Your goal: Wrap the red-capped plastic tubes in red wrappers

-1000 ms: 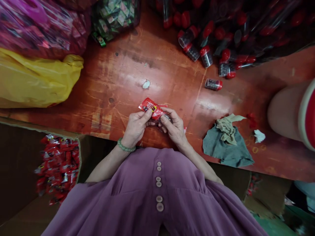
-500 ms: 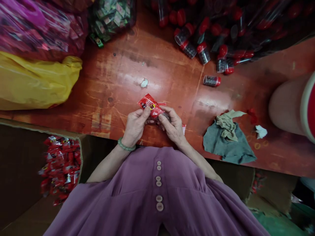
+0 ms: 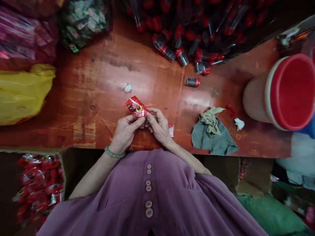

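A small red printed packet (image 3: pixel 135 106) with a yellow and black picture is held just above the table's front edge. My left hand (image 3: pixel 126 132), with a green beaded bracelet at its wrist, is closed on the packet's lower edge. Closed on the same edge from the other side is my right hand (image 3: pixel 158 126), its thumb near the left thumb. Something dark shows between the fingers, too hidden to name. Beside the right hand, a small red and pale piece (image 3: pixel 171 130) lies on the table.
Clear red-capped jars (image 3: pixel 182 56) pile up at the back. At the right stand a red-lidded bucket (image 3: pixel 258 93) and grey-green cloth (image 3: pixel 214 141). Left are a yellow bag (image 3: pixel 23 95) and a bag of green packets (image 3: pixel 85 23). A carton of red packets (image 3: pixel 40 183) sits below left.
My view has swung to the right, bringing in the bucket's lid. The left thumb has slid down from the packet's face to its lower edge, so more of the print shows.
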Demonstrator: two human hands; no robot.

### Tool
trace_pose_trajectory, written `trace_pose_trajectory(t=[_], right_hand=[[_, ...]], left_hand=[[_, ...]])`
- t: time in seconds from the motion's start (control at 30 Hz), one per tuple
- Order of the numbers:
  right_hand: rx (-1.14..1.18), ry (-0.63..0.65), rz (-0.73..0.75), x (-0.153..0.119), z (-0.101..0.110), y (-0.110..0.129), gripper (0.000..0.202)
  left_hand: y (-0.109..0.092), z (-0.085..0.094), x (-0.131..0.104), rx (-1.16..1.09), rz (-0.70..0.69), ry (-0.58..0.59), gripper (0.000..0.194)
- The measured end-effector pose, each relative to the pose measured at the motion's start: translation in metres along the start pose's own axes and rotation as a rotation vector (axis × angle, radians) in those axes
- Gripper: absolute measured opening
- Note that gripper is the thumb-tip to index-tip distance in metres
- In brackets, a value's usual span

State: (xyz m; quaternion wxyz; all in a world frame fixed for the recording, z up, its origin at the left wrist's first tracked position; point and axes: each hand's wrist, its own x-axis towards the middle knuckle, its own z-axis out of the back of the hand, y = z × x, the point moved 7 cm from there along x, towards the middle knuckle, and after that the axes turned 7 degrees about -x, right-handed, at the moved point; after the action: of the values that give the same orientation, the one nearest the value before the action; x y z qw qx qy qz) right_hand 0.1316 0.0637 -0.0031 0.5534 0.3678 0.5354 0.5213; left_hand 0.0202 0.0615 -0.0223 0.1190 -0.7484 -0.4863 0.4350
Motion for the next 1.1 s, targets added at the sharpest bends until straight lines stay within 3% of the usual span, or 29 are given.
trace_pose_trajectory(t=[0.1, 0.3, 0.43, 0.57, 0.67, 0.93, 1.1], right_hand=[[0.068, -0.015, 0.003, 0.001, 0.000, 0.000, 0.038], [-0.202, 0.007, 0.171, -0.001, 0.003, 0.007, 0.033], [-0.286, 0.048, 0.188, -0.002, 0.003, 0.010, 0.033], [-0.266, 0.084, 0.174, -0.004, 0.004, 0.011, 0.036], [-0.209, 0.038, 0.181, -0.006, 0.008, 0.011, 0.033], [0.071, 0.023, 0.010, -0.008, 0.010, -0.002, 0.031], [-0.065, 0.030, 0.116, -0.007, 0.010, 0.002, 0.030]], left_hand=[[-0.002, -0.003, -0.001, -0.055, -0.038, 0.034, 0.036], [-0.007, 0.000, 0.000, -0.052, -0.105, 0.000, 0.034], [-0.008, 0.000, 0.001, -0.075, -0.106, -0.019, 0.033], [-0.006, -0.002, 0.001, -0.077, -0.096, -0.022, 0.032], [-0.003, -0.004, 0.000, -0.082, -0.094, -0.013, 0.031], [-0.001, -0.008, -0.003, -0.006, -0.043, 0.037, 0.035], [-0.011, 0.000, -0.001, -0.051, -0.104, 0.000, 0.033]])
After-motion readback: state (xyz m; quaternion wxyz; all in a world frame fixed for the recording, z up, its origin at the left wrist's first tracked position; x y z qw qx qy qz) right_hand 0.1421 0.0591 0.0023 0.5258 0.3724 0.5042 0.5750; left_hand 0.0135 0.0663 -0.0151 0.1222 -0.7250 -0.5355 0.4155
